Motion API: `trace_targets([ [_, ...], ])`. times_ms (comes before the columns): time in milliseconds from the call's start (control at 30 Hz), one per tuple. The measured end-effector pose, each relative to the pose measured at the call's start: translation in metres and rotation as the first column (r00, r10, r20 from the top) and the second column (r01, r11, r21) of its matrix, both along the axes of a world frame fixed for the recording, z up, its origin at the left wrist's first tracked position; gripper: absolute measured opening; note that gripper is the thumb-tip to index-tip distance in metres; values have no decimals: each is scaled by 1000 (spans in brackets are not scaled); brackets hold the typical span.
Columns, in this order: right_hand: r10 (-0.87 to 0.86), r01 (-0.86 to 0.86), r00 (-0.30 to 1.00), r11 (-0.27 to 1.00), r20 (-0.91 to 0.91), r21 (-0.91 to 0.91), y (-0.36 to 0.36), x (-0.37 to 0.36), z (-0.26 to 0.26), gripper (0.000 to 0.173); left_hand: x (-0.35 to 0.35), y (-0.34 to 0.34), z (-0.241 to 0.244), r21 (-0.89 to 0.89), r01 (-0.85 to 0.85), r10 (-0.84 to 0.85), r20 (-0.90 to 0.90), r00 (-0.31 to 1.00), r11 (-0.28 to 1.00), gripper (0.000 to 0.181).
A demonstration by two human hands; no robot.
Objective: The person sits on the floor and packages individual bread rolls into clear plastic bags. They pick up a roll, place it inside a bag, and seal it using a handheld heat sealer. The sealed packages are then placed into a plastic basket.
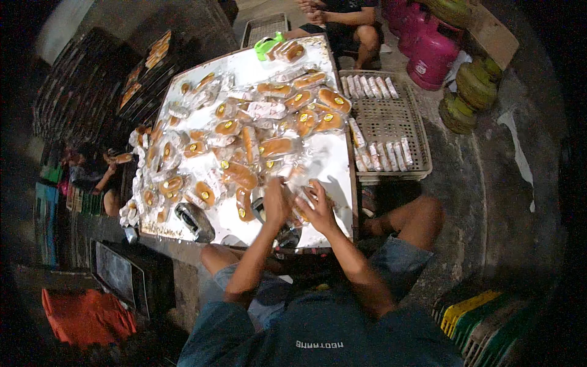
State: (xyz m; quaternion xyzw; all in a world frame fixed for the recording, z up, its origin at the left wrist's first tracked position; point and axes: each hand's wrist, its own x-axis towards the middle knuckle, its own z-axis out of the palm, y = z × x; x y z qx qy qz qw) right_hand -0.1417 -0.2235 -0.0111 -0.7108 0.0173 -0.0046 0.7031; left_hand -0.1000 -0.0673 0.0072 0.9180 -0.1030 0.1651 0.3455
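Note:
On the white tabletop (229,229), my left hand (277,204) is over the near right part, its fingertips blurred beside clear plastic film. Just right of it, my right hand (319,208) has its thumb and fingers around a plastic-wrapped bread roll (300,214), which is partly hidden. A dark tool (289,237), possibly a tape dispenser, stands at the near edge below my hands. A similar tool (196,222) lies further left. Close to my left hand are a bagged bread roll (243,204) and a larger one (239,174), each with a yellow sticker.
Many wrapped rolls (275,89) cover the table. A plastic crate (385,114) at right holds rows of packets. Another person (353,20) sits beyond the table; a second person's arm (106,179) is at left. Pink gas cylinders (429,64) and a metal box (114,270) stand around.

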Motion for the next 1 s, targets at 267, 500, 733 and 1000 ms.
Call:
trace_targets([
  [267, 521, -204, 807, 686, -277, 698, 3, -29, 22, 62, -118, 14, 71, -717, -386, 44, -446, 894, 581, 23],
  [500, 545, -428, 752, 831, -371, 354, -3, -72, 88, 53, -115, 16, 55, -844, -536, -108, -531, 841, -19, 25],
  [733, 208, -101, 957, 890, 200, -444, -11, -93, 100, 35, -130, -9, 39, -758, -541, -302, -453, 839, -365, 50],
  [1000, 286, 112, 822, 767, 493, -632, 8, -83, 140, 45, -163, -44, 74, -700, -635, -565, -394, 725, -327, 57],
])
